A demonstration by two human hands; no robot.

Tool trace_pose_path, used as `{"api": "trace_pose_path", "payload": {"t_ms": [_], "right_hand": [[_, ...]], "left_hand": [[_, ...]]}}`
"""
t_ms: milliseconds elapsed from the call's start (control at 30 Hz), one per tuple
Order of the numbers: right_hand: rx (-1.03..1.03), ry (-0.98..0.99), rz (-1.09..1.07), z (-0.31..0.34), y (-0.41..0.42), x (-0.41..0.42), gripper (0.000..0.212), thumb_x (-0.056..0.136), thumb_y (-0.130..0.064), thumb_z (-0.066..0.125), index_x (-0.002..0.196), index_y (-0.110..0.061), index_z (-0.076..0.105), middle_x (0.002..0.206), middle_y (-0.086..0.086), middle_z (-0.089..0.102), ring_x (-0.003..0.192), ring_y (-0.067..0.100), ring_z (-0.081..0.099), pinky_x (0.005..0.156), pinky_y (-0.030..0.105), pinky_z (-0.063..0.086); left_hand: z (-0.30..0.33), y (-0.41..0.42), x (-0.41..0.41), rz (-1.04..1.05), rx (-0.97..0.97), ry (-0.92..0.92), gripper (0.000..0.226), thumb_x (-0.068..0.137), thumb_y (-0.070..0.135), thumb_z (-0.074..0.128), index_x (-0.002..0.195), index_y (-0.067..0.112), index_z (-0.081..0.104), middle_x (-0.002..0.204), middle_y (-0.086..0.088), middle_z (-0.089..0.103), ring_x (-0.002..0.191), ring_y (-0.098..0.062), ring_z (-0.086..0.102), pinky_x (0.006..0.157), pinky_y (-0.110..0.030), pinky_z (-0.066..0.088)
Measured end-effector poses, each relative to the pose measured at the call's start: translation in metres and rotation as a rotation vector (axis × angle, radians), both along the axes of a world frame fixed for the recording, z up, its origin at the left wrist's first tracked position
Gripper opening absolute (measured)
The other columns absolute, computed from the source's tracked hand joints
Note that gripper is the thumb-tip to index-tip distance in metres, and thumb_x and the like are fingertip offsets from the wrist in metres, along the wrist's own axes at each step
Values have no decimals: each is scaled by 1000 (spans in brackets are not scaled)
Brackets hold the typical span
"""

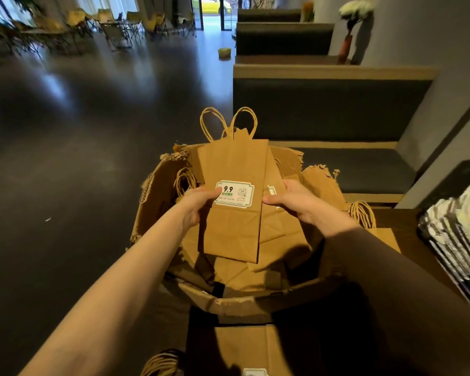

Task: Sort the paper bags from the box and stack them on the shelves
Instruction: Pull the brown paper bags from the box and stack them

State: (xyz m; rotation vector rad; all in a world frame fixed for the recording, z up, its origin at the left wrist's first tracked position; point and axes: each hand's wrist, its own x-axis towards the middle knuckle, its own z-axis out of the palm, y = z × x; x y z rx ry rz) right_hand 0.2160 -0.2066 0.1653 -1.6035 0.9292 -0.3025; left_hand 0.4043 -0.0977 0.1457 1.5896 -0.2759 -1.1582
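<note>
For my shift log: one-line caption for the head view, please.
Both hands, left hand and right hand, hold flat paper bags above the torn cardboard box.

This looks like a café or casual restaurant. Padded booth benches (323,109) with wooden trim run in rows along the right wall, and folding chairs (136,24) around small tables stand by glass doors (210,9) at the far end of a dark polished floor (79,118). A vase of white flowers (349,36) sits on a booth ledge, and stickered kraft takeaway bags (232,196) fill a torn cardboard box (158,202).
</note>
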Motion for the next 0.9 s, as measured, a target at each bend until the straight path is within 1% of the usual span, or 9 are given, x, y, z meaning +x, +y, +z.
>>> {"api": "trace_pose_path", "payload": {"t_ms": [67,133,233,367,467,533,667,767,900], "right_hand": [[-48,-48,-39,8,6,-9,35,83,-8,68,117,-12,58,107,0,66,100,15,61,89,33,50],[-52,-126,-84,17,13,-17,32,87,-14,64,118,-13,57,99,-5,64,91,9,61,76,24,49],[-15,-209,-152,27,18,-28,30,94,-23,55,122,-13,54,106,-2,64,90,7,60,69,22,47],[-81,-268,-236,42,19,-42,39,94,-23,55,131,-12,50,119,4,62,100,13,61,75,25,49],[-140,-305,-302,51,21,-47,38,94,-24,56,129,-13,51,114,0,63,97,10,60,74,25,49],[-156,-317,-329,57,28,-44,36,96,-26,52,129,-12,52,116,1,63,104,15,60,86,33,50],[-117,-346,-321,65,43,-31,42,101,-38,34,128,-13,55,117,5,65,111,20,59,102,43,44],[-122,-383,-256,66,54,-23,59,93,-55,43,136,-14,48,130,3,58,121,20,53,105,43,41],[-265,-418,-198,61,56,-19,40,95,-22,53,132,-10,45,125,3,57,114,14,55,79,15,48]], "left_hand": [[13,3,-10,1,-83,-2,23,89,11,62,109,1,58,91,-13,68,68,-18,68,56,-27,58],[25,5,-19,39,-150,-8,8,91,12,59,94,5,59,94,-12,68,74,-19,66,58,-28,57],[41,10,-30,121,-248,5,19,95,11,52,112,5,57,103,-11,68,79,-20,65,61,-31,54],[57,21,-40,150,-298,15,28,98,10,45,125,5,52,114,-13,64,90,-24,63,65,-33,52],[63,25,-47,125,-314,-5,29,97,6,44,124,6,54,113,-15,65,84,-23,65,66,-33,53],[68,26,-54,131,-345,-7,29,96,1,44,121,6,55,106,-13,66,81,-22,65,66,-34,54],[74,23,-72,160,-392,-46,28,94,-3,46,117,10,56,110,-14,65,96,-28,65,83,-42,54],[73,20,-80,218,-405,-124,25,94,0,49,113,14,54,114,-13,64,103,-28,64,89,-44,53],[68,19,-81,200,-452,-168,29,94,4,50,121,15,49,116,-11,63,100,-24,63,81,-38,55]]}}
